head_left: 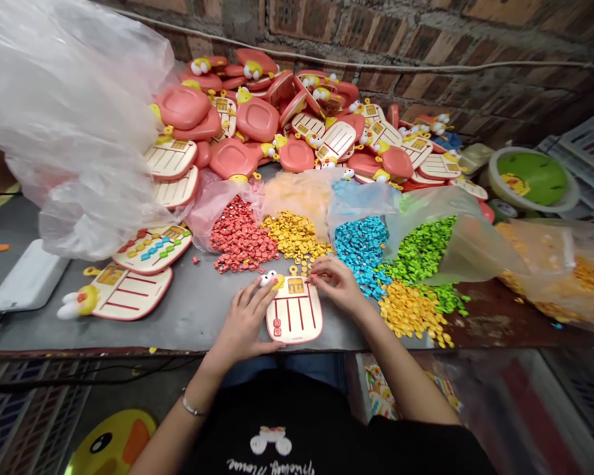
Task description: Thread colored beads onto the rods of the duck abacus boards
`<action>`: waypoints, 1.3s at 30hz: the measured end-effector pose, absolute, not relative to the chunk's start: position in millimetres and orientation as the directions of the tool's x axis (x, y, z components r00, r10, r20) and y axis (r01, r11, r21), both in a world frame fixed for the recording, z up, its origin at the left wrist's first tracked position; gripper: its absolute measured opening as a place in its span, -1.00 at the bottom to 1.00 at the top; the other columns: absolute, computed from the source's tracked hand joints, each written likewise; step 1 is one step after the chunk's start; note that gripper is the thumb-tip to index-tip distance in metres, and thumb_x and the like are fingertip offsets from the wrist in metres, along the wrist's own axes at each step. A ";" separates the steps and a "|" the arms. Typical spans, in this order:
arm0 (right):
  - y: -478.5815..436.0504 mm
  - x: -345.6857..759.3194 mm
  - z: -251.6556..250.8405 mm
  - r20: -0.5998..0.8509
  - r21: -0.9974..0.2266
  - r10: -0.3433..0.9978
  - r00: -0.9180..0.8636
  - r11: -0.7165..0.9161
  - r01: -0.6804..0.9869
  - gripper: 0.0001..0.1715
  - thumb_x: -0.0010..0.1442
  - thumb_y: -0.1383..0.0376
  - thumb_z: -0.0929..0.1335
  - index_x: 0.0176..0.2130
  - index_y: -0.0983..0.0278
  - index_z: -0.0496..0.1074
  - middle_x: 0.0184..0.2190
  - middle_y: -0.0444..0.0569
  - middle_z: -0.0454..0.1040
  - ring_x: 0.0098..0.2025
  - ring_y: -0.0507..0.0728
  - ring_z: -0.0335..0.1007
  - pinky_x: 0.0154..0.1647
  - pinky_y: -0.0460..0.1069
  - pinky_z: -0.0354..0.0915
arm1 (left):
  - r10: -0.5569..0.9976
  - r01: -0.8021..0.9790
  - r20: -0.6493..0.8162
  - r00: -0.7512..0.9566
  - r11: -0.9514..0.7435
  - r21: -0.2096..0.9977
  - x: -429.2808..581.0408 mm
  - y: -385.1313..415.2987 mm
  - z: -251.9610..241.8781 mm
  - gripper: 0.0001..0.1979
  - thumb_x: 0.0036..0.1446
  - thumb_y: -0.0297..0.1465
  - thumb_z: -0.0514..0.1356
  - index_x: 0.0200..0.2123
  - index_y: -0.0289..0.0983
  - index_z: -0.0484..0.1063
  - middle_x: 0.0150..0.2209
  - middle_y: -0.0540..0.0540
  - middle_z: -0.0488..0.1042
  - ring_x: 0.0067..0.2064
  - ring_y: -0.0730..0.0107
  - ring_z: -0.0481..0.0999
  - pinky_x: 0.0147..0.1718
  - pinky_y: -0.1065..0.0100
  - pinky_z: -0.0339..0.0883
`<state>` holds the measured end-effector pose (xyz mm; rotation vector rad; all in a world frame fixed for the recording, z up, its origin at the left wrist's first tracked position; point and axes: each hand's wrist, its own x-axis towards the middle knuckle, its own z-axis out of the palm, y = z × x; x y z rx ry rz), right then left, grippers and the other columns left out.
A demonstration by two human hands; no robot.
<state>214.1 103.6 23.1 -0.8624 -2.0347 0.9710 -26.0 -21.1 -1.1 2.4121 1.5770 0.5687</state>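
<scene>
A cream toy board (297,310) with a red rim, dark red slots and a duck-like head lies at the table's front edge. My left hand (245,320) grips its left side, fingers by the head and thumb at the lower edge. Two red beads (277,326) sit at the bottom of the leftmost slot. At the board's upper right corner, my right hand (339,284) is closed in a pinch; a speck of red shows by its fingertips, too small to name. Loose piles of red beads (242,237), yellow beads (297,237) and blue beads (360,247) lie just beyond.
Green beads (426,251) and orange-yellow beads (410,310) lie to the right. Two stacked boards (133,290) and a white power bank (30,277) are on the left. A heap of boards (282,125) lines the brick wall. Plastic bags (69,119) crowd the back left.
</scene>
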 end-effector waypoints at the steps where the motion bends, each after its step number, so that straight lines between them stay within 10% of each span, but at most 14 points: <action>1: 98.7 218.9 21.1 0.297 -0.837 0.807 -0.511 0.478 0.267 -0.90 0.27 0.23 0.33 -0.22 0.20 0.43 -0.18 0.01 0.41 -0.12 0.13 0.41 -0.24 0.00 0.43 | 0.912 0.832 0.207 0.355 -0.409 0.374 -25.9 -20.8 -0.6 -0.01 -0.02 0.06 0.25 0.35 -0.26 -0.04 0.33 -0.29 0.12 0.36 -0.12 -0.04 0.20 -0.01 -0.07; 11: 90.0 212.5 1.5 0.363 -0.522 0.678 -0.639 0.716 0.463 -0.82 0.30 0.34 0.30 -0.30 0.22 0.50 -0.22 0.04 0.53 -0.11 0.21 0.34 -0.08 0.16 0.32 | 0.914 0.836 0.209 0.348 -0.404 0.372 -24.8 -20.6 1.4 0.02 -0.04 0.08 0.26 0.35 -0.26 -0.05 0.33 -0.27 0.13 0.34 -0.11 0.00 0.20 -0.01 -0.08; 32: 79.8 169.2 27.7 0.033 -0.892 0.568 -0.822 0.388 0.232 -0.79 0.17 0.31 0.42 -0.14 0.23 0.49 -0.34 -0.10 0.59 -0.37 0.08 0.49 -0.32 -0.06 0.34 | 0.927 0.827 0.137 0.351 -0.375 0.419 -25.7 -21.4 -4.1 0.18 -0.11 0.12 0.29 0.39 -0.26 -0.24 0.35 -0.28 0.07 0.36 -0.10 -0.03 0.24 0.01 -0.07; 39: 122.6 102.5 40.0 0.002 -0.434 0.718 -0.696 0.628 0.646 -0.84 0.16 0.25 0.44 -0.26 0.27 0.44 -0.34 0.04 0.55 -0.27 0.17 0.46 -0.30 -0.03 0.28 | 0.919 0.837 0.197 0.342 -0.393 0.381 -25.0 -22.9 -6.7 0.07 -0.10 0.11 0.28 0.33 -0.34 0.00 0.29 -0.33 0.17 0.32 -0.12 0.06 0.24 -0.01 -0.09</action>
